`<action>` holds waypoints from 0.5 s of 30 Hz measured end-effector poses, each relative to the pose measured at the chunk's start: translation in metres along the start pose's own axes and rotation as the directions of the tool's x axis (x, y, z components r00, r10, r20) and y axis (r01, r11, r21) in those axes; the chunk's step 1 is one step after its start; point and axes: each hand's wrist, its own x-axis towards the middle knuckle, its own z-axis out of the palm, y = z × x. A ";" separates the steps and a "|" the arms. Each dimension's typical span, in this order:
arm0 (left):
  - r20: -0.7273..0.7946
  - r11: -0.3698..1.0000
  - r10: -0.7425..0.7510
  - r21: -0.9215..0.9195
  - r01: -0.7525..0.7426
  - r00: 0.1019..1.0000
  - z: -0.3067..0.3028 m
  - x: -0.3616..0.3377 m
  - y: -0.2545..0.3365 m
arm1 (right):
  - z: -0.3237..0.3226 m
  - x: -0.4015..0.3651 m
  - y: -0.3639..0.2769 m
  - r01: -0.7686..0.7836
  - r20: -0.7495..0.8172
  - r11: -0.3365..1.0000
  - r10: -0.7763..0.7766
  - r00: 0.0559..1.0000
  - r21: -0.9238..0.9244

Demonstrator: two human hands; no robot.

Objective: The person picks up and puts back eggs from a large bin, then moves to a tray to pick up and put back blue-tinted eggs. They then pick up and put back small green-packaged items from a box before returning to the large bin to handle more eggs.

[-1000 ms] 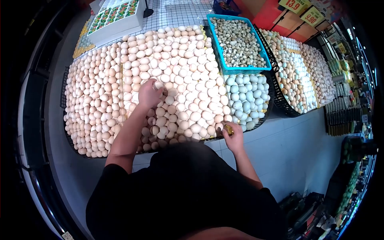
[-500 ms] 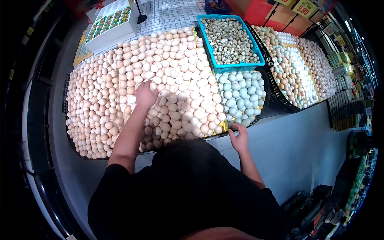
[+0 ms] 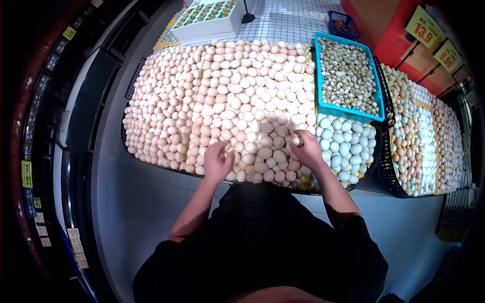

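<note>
Pale brown eggs [image 3: 247, 93] are heaped across the broad display in front of me. My left hand [image 3: 218, 161] is over the near edge of this heap, its thumb and fingers apart and curved beside the eggs, with nothing visibly held. To the right, my right hand [image 3: 307, 150] bends its fingers and thumb around a light egg [image 3: 296, 141], close above the heap. Its palm side is partly hidden. Blue-green eggs [image 3: 346, 146] lie just right of that hand.
A turquoise basket [image 3: 319, 76] of speckled quail eggs stands behind the blue-green ones. Farther right, a black crate [image 3: 388, 151] holds mixed eggs beneath price signs [image 3: 425, 26]. A white foam box [image 3: 212, 31] with colourful packs sits at the back. Shelving [image 3: 65, 136] runs along the left.
My left hand has drawn back from the middle of the heap to its near edge. My right hand has moved from the display's front rim onto the brown eggs. The view has shifted left.
</note>
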 end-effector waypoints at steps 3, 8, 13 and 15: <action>-0.187 0.994 -0.012 0.109 0.033 0.982 -0.017 -0.082 -0.017 | 0.025 0.076 -0.016 0.144 -0.027 0.990 -0.144 0.989 -0.004; -0.358 0.890 -0.376 0.119 0.441 0.855 -0.044 -0.195 -0.043 | 0.082 0.180 -0.023 0.132 0.004 0.962 -0.135 0.991 -0.239; -0.400 0.784 -0.566 0.011 0.621 0.721 -0.052 -0.246 -0.035 | 0.115 0.207 -0.014 0.135 -0.024 0.953 -0.147 0.989 -0.270; -0.400 0.772 -0.594 -0.040 0.634 0.698 -0.050 -0.255 -0.036 | 0.116 0.208 -0.017 0.108 -0.025 0.950 -0.120 0.992 -0.294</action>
